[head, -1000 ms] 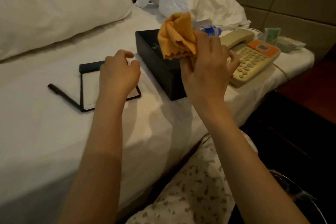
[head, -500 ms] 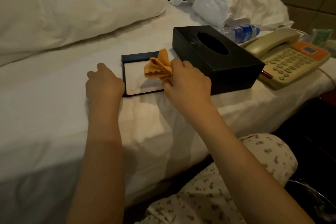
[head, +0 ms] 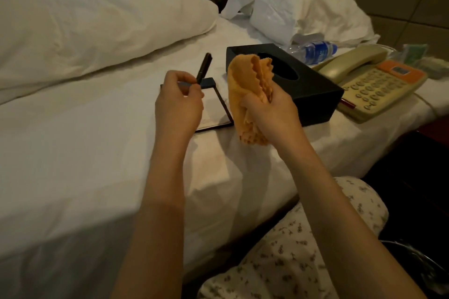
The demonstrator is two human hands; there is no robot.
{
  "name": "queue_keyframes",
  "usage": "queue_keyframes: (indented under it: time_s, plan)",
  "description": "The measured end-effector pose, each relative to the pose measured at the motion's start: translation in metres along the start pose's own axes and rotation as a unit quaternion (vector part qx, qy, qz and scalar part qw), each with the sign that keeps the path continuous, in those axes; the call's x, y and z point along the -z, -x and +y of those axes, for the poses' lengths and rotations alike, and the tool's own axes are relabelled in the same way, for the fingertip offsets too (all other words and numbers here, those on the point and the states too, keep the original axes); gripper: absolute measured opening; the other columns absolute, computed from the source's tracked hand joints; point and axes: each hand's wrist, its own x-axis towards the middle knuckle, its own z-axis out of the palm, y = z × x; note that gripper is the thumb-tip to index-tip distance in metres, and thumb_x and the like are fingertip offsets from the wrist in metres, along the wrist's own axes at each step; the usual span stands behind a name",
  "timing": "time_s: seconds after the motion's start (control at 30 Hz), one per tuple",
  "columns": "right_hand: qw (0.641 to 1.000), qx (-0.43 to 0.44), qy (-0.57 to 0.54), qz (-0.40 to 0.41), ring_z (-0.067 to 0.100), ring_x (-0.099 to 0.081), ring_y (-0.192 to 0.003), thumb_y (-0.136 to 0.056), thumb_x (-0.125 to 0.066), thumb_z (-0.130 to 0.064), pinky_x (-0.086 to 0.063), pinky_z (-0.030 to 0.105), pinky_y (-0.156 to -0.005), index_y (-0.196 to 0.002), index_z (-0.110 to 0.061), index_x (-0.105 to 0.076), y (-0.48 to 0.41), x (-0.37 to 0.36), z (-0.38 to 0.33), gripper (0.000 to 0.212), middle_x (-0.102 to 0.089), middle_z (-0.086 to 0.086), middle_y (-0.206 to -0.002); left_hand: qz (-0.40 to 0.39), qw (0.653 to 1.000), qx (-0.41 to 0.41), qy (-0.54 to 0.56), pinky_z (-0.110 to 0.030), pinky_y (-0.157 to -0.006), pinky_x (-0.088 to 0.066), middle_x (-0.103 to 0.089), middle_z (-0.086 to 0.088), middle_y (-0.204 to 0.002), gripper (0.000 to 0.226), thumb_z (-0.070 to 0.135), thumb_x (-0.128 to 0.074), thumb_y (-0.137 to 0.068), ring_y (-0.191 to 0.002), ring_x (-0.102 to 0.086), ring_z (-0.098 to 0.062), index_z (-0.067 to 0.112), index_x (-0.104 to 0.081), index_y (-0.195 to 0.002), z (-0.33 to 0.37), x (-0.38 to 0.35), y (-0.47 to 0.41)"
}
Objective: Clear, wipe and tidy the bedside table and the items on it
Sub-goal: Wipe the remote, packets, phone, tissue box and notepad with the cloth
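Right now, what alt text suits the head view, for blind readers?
The left hand pinches a black pen and the right hand holds an orange cloth, above a notepad on a white bed, beside a black tissue box.

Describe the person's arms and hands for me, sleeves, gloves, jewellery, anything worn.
No gloves on the left hand or the right hand. Both forearms are uncovered as far as the frame shows, no sleeve edge in view, and no watch or bracelet at either wrist. The only clothing visible is a cream garment with small dark floral sprigs, below the right arm.
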Motion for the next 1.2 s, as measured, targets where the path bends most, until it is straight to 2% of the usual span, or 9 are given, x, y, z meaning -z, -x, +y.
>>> queue_keyframes:
  time_s: [0.07,0.13,0.27,0.53,0.77,0.87,0.93,1.07,1.2]
  plan:
    - [0.999,0.0,-0.042,0.005,0.004,-0.057,-0.084,-0.089,-0.056,-0.029,-0.045,0.02,-0.07,-0.096,-0.033,-0.055,0.009,0.011,-0.003,0.008,-0.06,-0.011,-0.09,-0.044,0.998,-0.002,0.042,-0.024,-0.061,-0.049,-0.062,0.0,-0.09,0.012,0.012,-0.047,-0.094,-0.066,-0.056,-0.011,0.024,-0.048,-0.093,0.008,-0.013,0.009]
    - [0.995,-0.012,-0.101,0.005,0.005,-0.059,-0.082,-0.089,-0.058,-0.026,-0.048,0.02,-0.071,-0.083,-0.036,-0.051,0.02,0.026,-0.007,0.013,-0.059,-0.012,-0.086,-0.093,0.993,-0.01,0.075,-0.02,-0.057,-0.047,-0.06,0.002,-0.085,0.016,0.013,-0.046,-0.095,-0.062,-0.054,-0.008,0.027,-0.048,-0.088,0.017,-0.025,0.02]
    - [0.985,-0.025,-0.163,0.057,0.009,-0.061,-0.079,-0.088,-0.059,-0.021,-0.047,0.021,-0.067,-0.087,-0.031,-0.053,0.041,0.061,-0.005,0.012,-0.062,-0.009,-0.084,-0.205,0.972,-0.032,0.11,-0.015,-0.05,-0.047,-0.059,0.002,-0.077,0.02,0.012,-0.044,-0.097,-0.05,-0.052,0.0,0.027,-0.047,-0.084,0.036,-0.044,0.044]
    - [0.948,-0.133,-0.203,0.204,0.015,-0.059,-0.071,-0.084,-0.061,-0.019,-0.046,0.025,-0.063,-0.082,-0.018,-0.061,0.083,0.122,0.034,0.002,-0.061,0.001,-0.076,-0.367,0.922,-0.023,0.123,-0.023,-0.054,-0.048,-0.059,0.005,-0.071,0.019,0.014,-0.048,-0.096,-0.053,-0.053,-0.006,0.027,-0.048,-0.082,0.049,-0.109,0.099]
    - [0.902,-0.181,-0.226,0.319,0.01,-0.062,-0.054,-0.089,-0.055,-0.019,-0.048,0.019,-0.048,-0.085,-0.014,-0.06,0.13,0.162,0.079,0.008,-0.063,-0.002,-0.063,-0.492,0.863,-0.014,0.114,-0.026,-0.062,-0.05,-0.057,0.004,-0.075,0.02,0.013,-0.046,-0.096,-0.055,-0.055,-0.006,0.027,-0.046,-0.082,0.042,-0.166,0.157]
    - [0.87,-0.186,-0.267,0.37,0.017,-0.068,-0.083,-0.092,-0.053,-0.035,-0.055,0.036,-0.08,-0.106,-0.017,-0.061,0.149,0.165,0.105,0.025,-0.069,0.004,-0.093,-0.542,0.835,0.005,0.092,-0.011,-0.049,-0.043,-0.056,0.007,-0.071,0.007,0.015,-0.046,-0.098,-0.044,-0.052,0.005,0.021,-0.042,-0.097,0.03,-0.184,0.177]
    - [0.842,-0.194,-0.29,0.411,0.02,-0.067,-0.094,-0.092,-0.051,-0.041,-0.053,0.042,-0.088,-0.117,-0.018,-0.058,0.161,0.164,0.12,0.035,-0.068,0.005,-0.104,-0.567,0.82,0.023,0.078,-0.008,-0.048,-0.042,-0.059,0.008,-0.074,0.013,0.018,-0.046,-0.098,-0.048,-0.054,0.003,0.019,-0.038,-0.108,0.019,-0.193,0.188]
    - [0.819,-0.175,-0.269,0.476,0.008,-0.066,-0.086,-0.092,-0.053,-0.034,-0.055,0.025,-0.072,-0.12,-0.02,-0.054,0.175,0.162,0.143,0.031,-0.066,-0.004,-0.098,-0.57,0.821,-0.019,0.012,-0.028,-0.071,-0.052,-0.061,0.01,-0.084,0.016,0.021,-0.045,-0.098,-0.072,-0.059,-0.009,0.02,-0.042,-0.113,-0.002,-0.21,0.209]
    - [0.823,-0.191,-0.184,0.503,0.015,-0.061,-0.106,-0.09,-0.058,-0.027,-0.049,0.032,-0.093,-0.133,-0.016,-0.046,0.177,0.151,0.168,0.046,-0.062,0.0,-0.118,-0.579,0.812,-0.052,-0.047,-0.042,-0.075,-0.054,-0.065,-0.001,-0.09,0.007,0.024,-0.046,-0.096,-0.079,-0.064,-0.018,0.019,-0.047,-0.101,-0.023,-0.219,0.228]
